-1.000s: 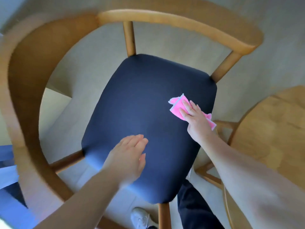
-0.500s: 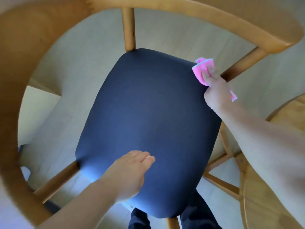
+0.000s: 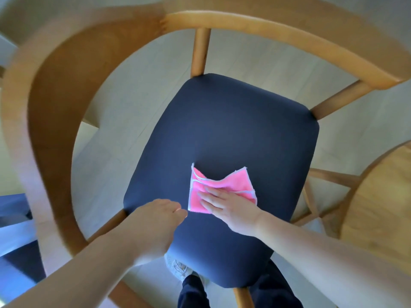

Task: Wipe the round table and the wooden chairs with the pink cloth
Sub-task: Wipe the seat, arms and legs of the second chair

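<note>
1. The pink cloth (image 3: 220, 192) lies on the dark seat (image 3: 233, 134) of the wooden chair (image 3: 51, 121), toward the near middle of the cushion. It is loosely folded, and its two far corners stick up in points.

2. The right hand (image 3: 231, 207) is spread flat, palm down, with its fingers (image 3: 209, 193) pressing on the near half of the cloth. It pinches nothing; only downward pressure holds the cloth.

3. The left hand (image 3: 158, 216) sits at the near left edge of the seat, just beside the cloth but apart from it. Its fingers look loosely curled, and it grips nothing that I can see; whether it rests on the cushion I cannot tell.

4. The round counter (image 3: 382, 207) shows at the right edge, well apart from the cloth. From this moment alone I cannot judge whether it has been wiped.

5. Risk: with only a flat palm on it, the cloth could bunch up or slip out from under the hand on a fast stroke, since the free far corners are already lifting.

6. Risk: a stroke carried too far could push the cloth off the seat edge onto the floor (image 3: 133, 90), which shows through the open frame.

7. Risk: the curved backrest rail and spindles (image 3: 200, 52) may get skipped if wiping stays on the cushion; the task names the wooden chairs, so the frame probably needs passes too.

8. The picture is blurred at the left rail, so fine detail there is uncertain.
</note>
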`<state>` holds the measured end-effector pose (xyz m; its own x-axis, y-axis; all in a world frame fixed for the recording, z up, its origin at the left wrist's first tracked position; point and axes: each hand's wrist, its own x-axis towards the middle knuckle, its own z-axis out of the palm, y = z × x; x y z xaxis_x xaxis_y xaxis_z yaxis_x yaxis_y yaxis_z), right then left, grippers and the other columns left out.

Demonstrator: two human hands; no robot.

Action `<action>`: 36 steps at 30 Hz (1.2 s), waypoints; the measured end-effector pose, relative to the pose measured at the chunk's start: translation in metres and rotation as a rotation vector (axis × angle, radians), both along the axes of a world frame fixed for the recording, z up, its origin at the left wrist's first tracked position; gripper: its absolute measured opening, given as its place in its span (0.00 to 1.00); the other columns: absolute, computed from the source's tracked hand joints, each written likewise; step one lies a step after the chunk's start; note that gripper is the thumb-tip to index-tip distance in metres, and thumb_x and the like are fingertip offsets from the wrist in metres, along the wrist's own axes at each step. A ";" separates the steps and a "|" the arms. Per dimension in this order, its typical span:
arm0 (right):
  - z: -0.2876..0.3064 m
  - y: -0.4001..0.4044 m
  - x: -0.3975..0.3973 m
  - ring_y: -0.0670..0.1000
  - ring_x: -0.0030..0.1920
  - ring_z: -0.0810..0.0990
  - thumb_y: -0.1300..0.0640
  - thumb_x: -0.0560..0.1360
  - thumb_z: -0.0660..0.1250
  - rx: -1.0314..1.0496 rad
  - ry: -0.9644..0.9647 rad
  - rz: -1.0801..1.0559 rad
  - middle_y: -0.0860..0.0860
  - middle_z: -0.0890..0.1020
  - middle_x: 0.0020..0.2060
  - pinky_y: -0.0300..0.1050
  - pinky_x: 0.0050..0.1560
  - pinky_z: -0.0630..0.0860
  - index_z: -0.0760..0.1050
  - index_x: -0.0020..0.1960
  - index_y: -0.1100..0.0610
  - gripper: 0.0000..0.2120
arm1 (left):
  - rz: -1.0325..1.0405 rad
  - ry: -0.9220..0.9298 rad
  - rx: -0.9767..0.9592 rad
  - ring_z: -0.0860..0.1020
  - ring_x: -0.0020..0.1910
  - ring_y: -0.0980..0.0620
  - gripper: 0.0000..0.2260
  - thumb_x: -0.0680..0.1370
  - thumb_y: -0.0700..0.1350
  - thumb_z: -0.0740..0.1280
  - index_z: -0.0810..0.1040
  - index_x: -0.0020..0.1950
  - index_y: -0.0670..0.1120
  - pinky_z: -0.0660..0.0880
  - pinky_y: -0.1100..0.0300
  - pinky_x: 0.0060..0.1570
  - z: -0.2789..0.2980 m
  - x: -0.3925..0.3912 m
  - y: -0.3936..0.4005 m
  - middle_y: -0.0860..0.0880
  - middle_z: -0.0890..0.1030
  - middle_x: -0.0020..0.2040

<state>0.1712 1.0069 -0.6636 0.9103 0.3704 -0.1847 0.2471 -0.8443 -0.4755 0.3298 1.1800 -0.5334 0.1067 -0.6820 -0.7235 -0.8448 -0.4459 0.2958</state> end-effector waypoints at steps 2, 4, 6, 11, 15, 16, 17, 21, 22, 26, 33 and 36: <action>0.001 -0.008 0.004 0.58 0.72 0.66 0.65 0.73 0.68 -0.037 -0.067 0.042 0.55 0.69 0.71 0.55 0.68 0.68 0.69 0.70 0.62 0.26 | 0.007 -0.006 0.010 0.65 0.65 0.52 0.20 0.77 0.38 0.53 0.66 0.68 0.49 0.66 0.57 0.63 0.000 0.000 0.001 0.53 0.69 0.65; 0.000 -0.017 0.010 0.58 0.72 0.65 0.66 0.74 0.66 -0.030 -0.101 0.086 0.55 0.69 0.71 0.56 0.68 0.68 0.69 0.70 0.62 0.24 | 0.012 -0.004 0.011 0.65 0.65 0.52 0.20 0.77 0.37 0.53 0.66 0.68 0.49 0.67 0.56 0.63 -0.001 -0.002 0.000 0.53 0.69 0.65; 0.000 -0.027 0.017 0.60 0.72 0.65 0.69 0.75 0.66 -0.019 -0.125 0.149 0.56 0.70 0.70 0.59 0.67 0.68 0.70 0.69 0.63 0.23 | 0.006 0.004 0.008 0.65 0.65 0.52 0.20 0.77 0.37 0.53 0.66 0.68 0.49 0.67 0.56 0.63 -0.003 -0.005 -0.001 0.53 0.69 0.65; 0.003 -0.072 0.043 0.62 0.63 0.75 0.74 0.63 0.75 -0.096 -0.205 0.109 0.59 0.78 0.62 0.59 0.63 0.70 0.78 0.60 0.65 0.25 | -0.028 0.018 -0.021 0.66 0.64 0.52 0.21 0.77 0.37 0.54 0.65 0.69 0.50 0.66 0.57 0.64 -0.012 -0.009 -0.006 0.53 0.69 0.64; 0.001 -0.125 0.070 0.66 0.65 0.72 0.80 0.61 0.70 -0.191 -0.162 -0.138 0.61 0.75 0.65 0.63 0.65 0.66 0.75 0.63 0.66 0.31 | -0.002 -0.007 -0.058 0.66 0.63 0.52 0.20 0.77 0.38 0.55 0.66 0.68 0.50 0.66 0.59 0.63 -0.016 -0.005 -0.013 0.53 0.70 0.63; 0.001 -0.139 0.077 0.64 0.69 0.68 0.80 0.65 0.67 -0.200 -0.128 -0.224 0.60 0.71 0.69 0.60 0.70 0.61 0.72 0.67 0.64 0.33 | 0.002 -0.012 -0.063 0.66 0.63 0.53 0.19 0.78 0.38 0.55 0.66 0.68 0.50 0.65 0.60 0.62 -0.017 -0.004 -0.014 0.53 0.70 0.63; 0.001 -0.151 0.084 0.61 0.73 0.63 0.80 0.68 0.63 -0.201 -0.099 -0.298 0.57 0.66 0.72 0.57 0.73 0.57 0.68 0.71 0.61 0.33 | 0.009 -0.015 -0.063 0.66 0.63 0.53 0.19 0.78 0.38 0.54 0.66 0.68 0.50 0.65 0.62 0.62 -0.017 -0.002 -0.015 0.54 0.70 0.63; -0.003 -0.181 0.115 0.53 0.77 0.50 0.78 0.73 0.57 -0.200 -0.012 -0.536 0.50 0.54 0.77 0.50 0.76 0.50 0.59 0.76 0.56 0.35 | 0.007 -0.018 -0.060 0.65 0.65 0.53 0.19 0.79 0.40 0.54 0.64 0.70 0.51 0.60 0.65 0.62 -0.016 0.003 -0.016 0.54 0.69 0.65; -0.004 -0.183 0.122 0.52 0.77 0.49 0.77 0.73 0.56 -0.186 -0.003 -0.603 0.50 0.54 0.77 0.48 0.76 0.48 0.58 0.76 0.56 0.35 | 0.010 -0.021 -0.057 0.65 0.65 0.53 0.20 0.79 0.40 0.54 0.64 0.70 0.51 0.59 0.65 0.62 -0.016 0.006 -0.016 0.54 0.69 0.65; -0.008 -0.175 0.131 0.53 0.77 0.52 0.78 0.74 0.55 -0.080 -0.030 -0.762 0.53 0.57 0.76 0.44 0.76 0.47 0.61 0.74 0.60 0.31 | 0.004 -0.088 -0.035 0.65 0.65 0.52 0.19 0.79 0.42 0.54 0.62 0.70 0.51 0.57 0.62 0.67 -0.013 0.017 -0.013 0.53 0.68 0.67; -0.002 -0.095 0.120 0.62 0.74 0.59 0.80 0.69 0.59 -0.009 -0.059 -0.472 0.61 0.65 0.72 0.52 0.74 0.48 0.68 0.70 0.65 0.31 | -0.130 -0.206 0.079 0.41 0.77 0.50 0.30 0.82 0.56 0.49 0.36 0.77 0.50 0.38 0.48 0.73 -0.006 0.025 0.006 0.49 0.41 0.78; 0.001 -0.042 0.108 0.69 0.67 0.68 0.81 0.62 0.66 0.011 -0.144 -0.188 0.65 0.73 0.65 0.66 0.68 0.56 0.75 0.62 0.69 0.29 | -0.088 -0.168 0.127 0.43 0.77 0.52 0.29 0.82 0.54 0.51 0.38 0.77 0.51 0.40 0.50 0.74 -0.001 0.030 0.015 0.50 0.42 0.78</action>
